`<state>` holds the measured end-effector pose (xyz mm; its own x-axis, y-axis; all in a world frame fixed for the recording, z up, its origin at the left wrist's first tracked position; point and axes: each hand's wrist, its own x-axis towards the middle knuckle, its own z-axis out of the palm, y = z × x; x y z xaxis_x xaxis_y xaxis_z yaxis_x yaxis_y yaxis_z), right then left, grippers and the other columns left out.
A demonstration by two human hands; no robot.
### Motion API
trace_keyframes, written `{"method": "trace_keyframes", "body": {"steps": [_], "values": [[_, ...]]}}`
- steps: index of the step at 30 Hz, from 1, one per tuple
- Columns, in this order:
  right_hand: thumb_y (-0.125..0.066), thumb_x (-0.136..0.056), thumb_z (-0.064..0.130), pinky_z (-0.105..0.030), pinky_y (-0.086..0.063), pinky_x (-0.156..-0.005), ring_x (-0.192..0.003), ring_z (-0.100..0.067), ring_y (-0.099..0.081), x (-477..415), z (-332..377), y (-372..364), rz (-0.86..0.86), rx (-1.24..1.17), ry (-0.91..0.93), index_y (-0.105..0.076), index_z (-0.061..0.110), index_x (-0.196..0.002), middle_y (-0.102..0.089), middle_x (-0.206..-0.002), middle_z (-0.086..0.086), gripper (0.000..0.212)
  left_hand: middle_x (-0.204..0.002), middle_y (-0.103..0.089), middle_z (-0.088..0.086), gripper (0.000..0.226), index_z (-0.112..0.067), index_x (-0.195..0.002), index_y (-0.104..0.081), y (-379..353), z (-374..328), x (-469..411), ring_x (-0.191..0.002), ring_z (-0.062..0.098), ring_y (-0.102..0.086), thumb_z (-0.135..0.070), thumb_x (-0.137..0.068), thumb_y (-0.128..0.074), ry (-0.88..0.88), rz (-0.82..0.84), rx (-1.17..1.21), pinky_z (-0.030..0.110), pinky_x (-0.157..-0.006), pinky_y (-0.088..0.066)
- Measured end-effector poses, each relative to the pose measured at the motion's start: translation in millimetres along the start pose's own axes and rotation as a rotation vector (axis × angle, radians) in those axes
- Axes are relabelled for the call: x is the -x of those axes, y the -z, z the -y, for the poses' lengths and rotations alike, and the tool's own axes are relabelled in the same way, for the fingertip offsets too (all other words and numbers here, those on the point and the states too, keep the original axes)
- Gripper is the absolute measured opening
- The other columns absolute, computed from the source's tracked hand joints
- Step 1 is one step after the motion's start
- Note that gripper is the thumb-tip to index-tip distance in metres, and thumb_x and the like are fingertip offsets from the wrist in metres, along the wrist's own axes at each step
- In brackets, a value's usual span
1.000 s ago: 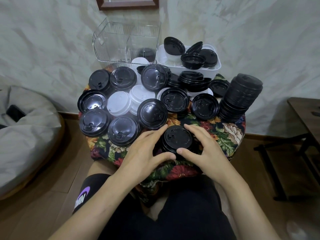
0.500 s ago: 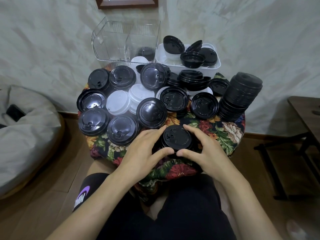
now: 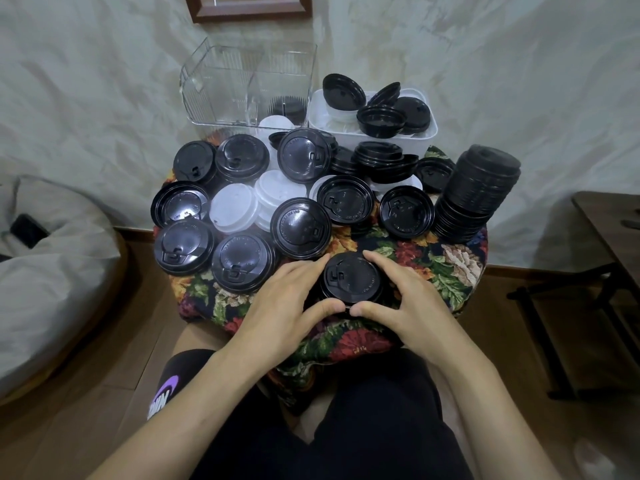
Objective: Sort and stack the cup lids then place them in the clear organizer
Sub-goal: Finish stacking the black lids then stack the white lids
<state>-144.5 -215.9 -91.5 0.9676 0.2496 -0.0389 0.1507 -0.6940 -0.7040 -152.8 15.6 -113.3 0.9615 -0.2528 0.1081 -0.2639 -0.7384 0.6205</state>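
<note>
A short stack of black lids (image 3: 351,278) sits at the near edge of the floral-covered table (image 3: 446,268). My left hand (image 3: 287,303) and my right hand (image 3: 405,303) cup it from both sides, fingers curled round its rim and the two thumbs nearly touching at the front. Several loose black lids (image 3: 300,227) and white lids (image 3: 233,208) cover the table behind. A tall leaning stack of black lids (image 3: 476,192) stands at the right. The clear organizer (image 3: 249,84) sits at the back left with a few lids in its right compartment.
A white bin (image 3: 429,133) holding black lids stands at the back right, next to the organizer. A grey beanbag (image 3: 52,271) lies on the floor at the left. A dark wooden table (image 3: 609,237) stands at the right. My legs are below the table's near edge.
Both hands have closed in a little round the lid stack, and the thumbs have come closer together. The stack stays in place.
</note>
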Motion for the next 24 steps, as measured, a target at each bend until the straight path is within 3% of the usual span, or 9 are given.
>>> {"method": "trace_keyframes", "body": {"steps": [3, 7, 11, 13, 15, 17, 19, 22, 24], "values": [[-0.08, -0.08, 0.057, -0.019, -0.032, -0.097, -0.119, 0.002, -0.037, 1, 0, 0, -0.001, 0.007, -0.016, -0.034, 0.051, -0.155, -0.033, -0.119, 0.04, 0.088, -0.149, -0.05, -0.019, 0.082, -0.035, -0.159, -0.036, 0, 0, 0, -0.14, -0.002, -0.035, -0.077, -0.089, -0.047, 0.001, -0.003, 0.016, 0.026, -0.114, -0.035], [-0.077, -0.079, 0.063, -0.027, -0.037, -0.104, -0.121, -0.006, -0.045, 1, 0, 1, 0.013, -0.021, -0.027, -0.033, 0.056, -0.154, -0.046, -0.127, 0.019, 0.087, -0.151, -0.043, -0.022, 0.098, -0.042, -0.162, -0.024, 2, -3, -1, -0.143, -0.004, -0.029, -0.09, -0.08, -0.048, 0.045, 0.015, 0.034, 0.029, -0.115, -0.034], [-0.075, -0.084, 0.062, -0.034, -0.043, -0.11, -0.128, -0.005, -0.051, -4, -8, 10, 0.108, -0.119, -0.006, -0.038, 0.063, -0.148, -0.054, -0.141, 0.018, 0.073, -0.147, -0.046, -0.022, 0.091, -0.043, -0.16, -0.03, 4, -10, -3, -0.14, -0.002, -0.032, -0.077, -0.08, -0.059, 0.037, -0.011, 0.058, 0.027, -0.114, -0.032], [-0.073, -0.093, 0.05, -0.032, -0.048, -0.105, -0.122, -0.001, -0.058, -8, -10, 19, 0.103, -0.222, 0.013, -0.048, 0.059, -0.144, -0.062, -0.136, 0.018, 0.058, -0.14, -0.045, -0.027, 0.089, -0.041, -0.158, -0.035, 3, -10, -4, -0.138, -0.001, -0.035, -0.075, -0.081, -0.064, 0.05, -0.018, 0.068, 0.025, -0.111, -0.031], [-0.069, -0.099, 0.037, -0.02, -0.051, -0.088, -0.102, 0.005, -0.066, -15, -11, 27, 0.005, -0.268, 0.003, -0.056, 0.049, -0.142, -0.071, -0.124, 0.011, 0.047, -0.134, -0.044, -0.028, 0.093, -0.041, -0.157, -0.038, 1, -8, -4, -0.136, 0.001, -0.039, -0.082, -0.077, -0.063, 0.056, -0.028, 0.065, 0.027, -0.111, -0.033], [-0.066, -0.101, 0.029, -0.014, -0.048, -0.081, -0.088, 0.008, -0.064, -27, -14, 29, -0.157, -0.064, 0.011, -0.061, 0.038, -0.141, -0.066, -0.134, 0.013, 0.041, -0.132, -0.045, -0.028, 0.095, -0.04, -0.157, -0.039, 0, -9, -3, -0.134, 0.002, -0.041, -0.083, -0.075, -0.062, 0.07, -0.04, 0.077, 0.027, -0.109, -0.033], [-0.063, -0.102, 0.026, -0.028, -0.051, -0.091, -0.088, 0.001, -0.063, -40, -17, 27, -0.257, 0.148, 0.017, -0.061, 0.03, -0.142, -0.056, -0.146, 0.013, 0.04, -0.134, -0.046, -0.026, 0.094, -0.04, -0.157, -0.039, 1, -10, -1, -0.134, 0.003, -0.041, -0.078, -0.074, -0.06, 0.085, -0.051, 0.099, 0.025, -0.107, -0.032], [-0.059, -0.105, 0.028, -0.043, -0.051, -0.098, -0.112, -0.022, -0.064, -53, -20, 22, -0.276, 0.319, -0.033, -0.056, 0.025, -0.147, -0.056, -0.146, 0.005, 0.043, -0.143, -0.051, -0.019, 0.095, -0.038, -0.158, -0.038, 3, -12, 0, -0.137, 0.004, -0.041, -0.077, -0.074, -0.06, 0.097, -0.051, 0.117, 0.029, -0.112, -0.034], [-0.057, -0.105, 0.029, -0.045, -0.051, -0.095, -0.118, -0.026, -0.061, -57, -19, 20, -0.276, 0.373, -0.057, -0.059, 0.024, -0.144, -0.059, -0.137, 0.002, 0.039, -0.147, -0.052, -0.017, 0.095, -0.038, -0.158, -0.037, 3, -12, 0, -0.138, 0.004, -0.041, -0.078, -0.075, -0.059, 0.093, -0.043, 0.116, 0.031, -0.114, -0.035]]}}
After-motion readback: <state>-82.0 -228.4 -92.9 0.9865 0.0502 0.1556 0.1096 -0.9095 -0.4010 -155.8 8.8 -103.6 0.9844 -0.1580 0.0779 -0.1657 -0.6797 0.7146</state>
